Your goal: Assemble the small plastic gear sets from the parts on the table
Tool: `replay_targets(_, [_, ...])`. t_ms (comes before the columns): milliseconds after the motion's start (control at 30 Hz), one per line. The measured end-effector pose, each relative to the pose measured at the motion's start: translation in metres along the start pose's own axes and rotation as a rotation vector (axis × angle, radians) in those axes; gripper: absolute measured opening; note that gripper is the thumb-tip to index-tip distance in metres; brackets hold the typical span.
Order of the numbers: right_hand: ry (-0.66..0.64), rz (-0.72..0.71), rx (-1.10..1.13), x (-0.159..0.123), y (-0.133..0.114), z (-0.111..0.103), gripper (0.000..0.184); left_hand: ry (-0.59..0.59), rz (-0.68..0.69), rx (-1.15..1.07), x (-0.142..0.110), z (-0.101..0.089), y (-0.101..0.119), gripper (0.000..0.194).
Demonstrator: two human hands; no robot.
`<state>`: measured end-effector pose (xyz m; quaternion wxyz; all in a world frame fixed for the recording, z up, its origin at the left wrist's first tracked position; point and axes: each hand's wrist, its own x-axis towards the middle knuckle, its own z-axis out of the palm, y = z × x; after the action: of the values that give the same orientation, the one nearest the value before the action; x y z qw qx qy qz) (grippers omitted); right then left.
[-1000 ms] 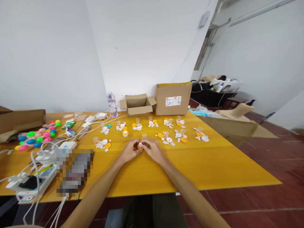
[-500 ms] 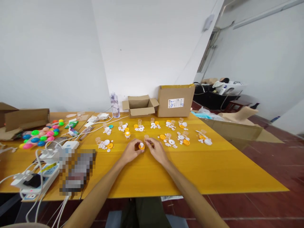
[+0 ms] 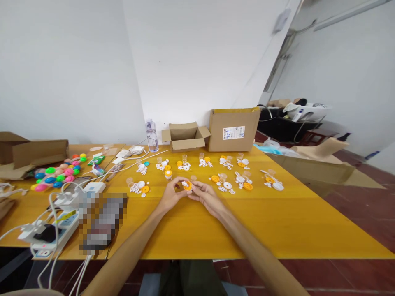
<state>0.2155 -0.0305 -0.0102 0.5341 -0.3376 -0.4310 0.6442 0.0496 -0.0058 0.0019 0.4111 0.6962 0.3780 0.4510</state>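
Observation:
My left hand (image 3: 171,195) pinches a small orange round plastic cap (image 3: 189,186) by its left side. A white patterned plastic piece (image 3: 184,183) sits at the cap's upper left. From the right, the fingers of my right hand (image 3: 208,198) close on the cap's edge. Just behind my right fingers stands a clear plastic cup (image 3: 194,178), partly hidden. To the left of it, beyond my left hand, is a put-together white and orange piece (image 3: 168,174).
Groups of white, orange and clear parts lie around: left (image 3: 141,184), back (image 3: 186,167) and right (image 3: 227,186). An open carton (image 3: 187,144) and a closed carton (image 3: 232,144) stand behind, beside a water bottle (image 3: 152,137). A power strip (image 3: 66,222) with cables lies left.
My right hand has come in to the orange cap from beside the clear cup. The cap is raised slightly and tilted, showing its face more. The view has shifted slightly.

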Motion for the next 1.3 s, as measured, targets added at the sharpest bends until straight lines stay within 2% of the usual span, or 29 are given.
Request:
replay_targets(200, [0.040,-0.004,0.025,-0.0011,0.0008,0.0003,0.040,-0.006,0.019,0.032,-0.0007,-0.0006,0.0030,0.025])
replay_targets(400, [0.087,-0.036,-0.009,-0.0031,0.0029,0.0018,0.039,0.044,0.056,0.055,-0.0027,0.0028,0.0036,0.023])
replay_targets(700, [0.127,-0.033,0.061,-0.0048,0.0022,0.0061,0.036,0.100,0.088,0.115,-0.0036,0.0058,0.0039,0.022])
replay_targets(967, [0.135,-0.031,0.043,-0.0061,0.0021,0.0054,0.034,0.062,0.138,0.044,-0.0047,0.0068,0.0039,0.019])
replay_targets(1300, [0.137,0.025,0.050,-0.0062,0.0015,0.0045,0.039,0.035,0.139,0.032,-0.0054,0.0064,0.0065,0.020])
